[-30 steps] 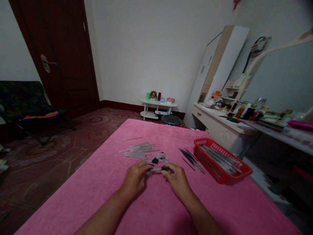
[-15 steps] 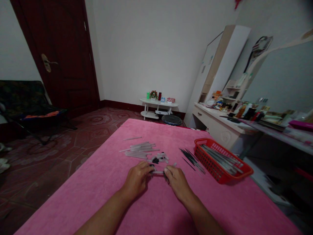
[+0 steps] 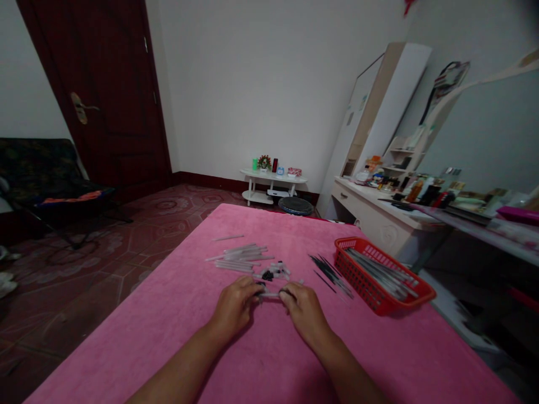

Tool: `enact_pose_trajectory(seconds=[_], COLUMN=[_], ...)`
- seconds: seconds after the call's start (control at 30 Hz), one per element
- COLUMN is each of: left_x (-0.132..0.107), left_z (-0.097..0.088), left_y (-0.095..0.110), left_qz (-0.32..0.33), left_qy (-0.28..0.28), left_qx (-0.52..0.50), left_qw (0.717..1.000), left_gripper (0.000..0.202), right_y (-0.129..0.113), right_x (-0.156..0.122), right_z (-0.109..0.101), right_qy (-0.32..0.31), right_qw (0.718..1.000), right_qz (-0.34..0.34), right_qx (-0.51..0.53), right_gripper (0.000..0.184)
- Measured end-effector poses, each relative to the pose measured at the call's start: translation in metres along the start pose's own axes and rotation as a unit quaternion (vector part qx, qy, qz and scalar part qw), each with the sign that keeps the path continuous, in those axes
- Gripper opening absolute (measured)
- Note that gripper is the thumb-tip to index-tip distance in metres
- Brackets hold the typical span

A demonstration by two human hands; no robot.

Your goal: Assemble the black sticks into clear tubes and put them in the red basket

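Observation:
Between my two hands runs a thin, translucent pen barrel (image 3: 270,295), held level just above the pink cloth. My left hand (image 3: 236,303) pinches its left end, where a small dark piece shows at the fingertips. The fingers of my right hand (image 3: 304,310) are closed on the other end and cover it. Just beyond lie small clear and black caps (image 3: 275,272) in a loose heap. Several pale tubes (image 3: 242,257) are laid out behind my left hand. To the right is a bunch of thin black refills (image 3: 328,272) with clear ends.
A red plastic basket (image 3: 385,306) of long grey and clear pens stands at the table's right side. The pink cloth (image 3: 168,336) covers the table. A dresser (image 3: 379,210) is beyond on the right, and a folding chair (image 3: 54,179) stands at left.
My right hand has shifted slightly left along the barrel, its fingers more curled over the end. My left hand stays in nearly the same place.

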State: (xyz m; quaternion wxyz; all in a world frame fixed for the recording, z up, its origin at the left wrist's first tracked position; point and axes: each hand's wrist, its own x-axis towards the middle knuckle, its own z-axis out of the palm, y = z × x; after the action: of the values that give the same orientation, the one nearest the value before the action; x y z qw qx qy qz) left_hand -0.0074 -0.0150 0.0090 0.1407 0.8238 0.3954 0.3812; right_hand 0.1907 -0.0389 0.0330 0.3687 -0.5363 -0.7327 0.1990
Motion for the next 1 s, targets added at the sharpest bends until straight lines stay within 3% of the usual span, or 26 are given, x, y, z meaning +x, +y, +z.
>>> enact_pose_trajectory(seconds=[0.17,0.37,0.53,0.7,0.87,1.0], left_x=[0.0002,0.001,0.0004,0.0002,0.0009,0.0012], left_z=[-0.0015,-0.0006,-0.0012,-0.0014,0.0015,0.0014], left_y=[0.002,0.0001,0.0024,0.001,-0.0005,0.001], left_qz=[0.026,-0.003,-0.006,-0.008,-0.005,-0.01], left_qy=[0.004,0.01,0.004,0.02,0.017,0.017], left_qx=[-0.009,-0.018,-0.008,-0.018,-0.018,-0.021], left_qw=[1.0,1.0,1.0,1.0,1.0,1.0], left_gripper=[0.022,0.022,0.02,0.021,0.022,0.024], right_y=[0.0074,0.0036,0.0032,0.0035,0.0065,0.0059], right_x=[-0.0003,0.0018,-0.0001,-0.0008,-0.0003,0.0001], right_z=[0.0049,0.0057,0.0036,0.0023,0.0029,0.0032], right_qy=[-0.036,0.002,-0.002,0.023,-0.004,0.015], right_qw=[0.996,0.992,0.998,0.999,0.999,0.999], right_qz=[0.074,0.065,0.059,0.032,0.052,0.038], right_qx=[0.038,0.109,0.027,0.016,-0.002,0.01], right_gripper=[0.046,0.014,0.034,0.02,0.039,0.023])
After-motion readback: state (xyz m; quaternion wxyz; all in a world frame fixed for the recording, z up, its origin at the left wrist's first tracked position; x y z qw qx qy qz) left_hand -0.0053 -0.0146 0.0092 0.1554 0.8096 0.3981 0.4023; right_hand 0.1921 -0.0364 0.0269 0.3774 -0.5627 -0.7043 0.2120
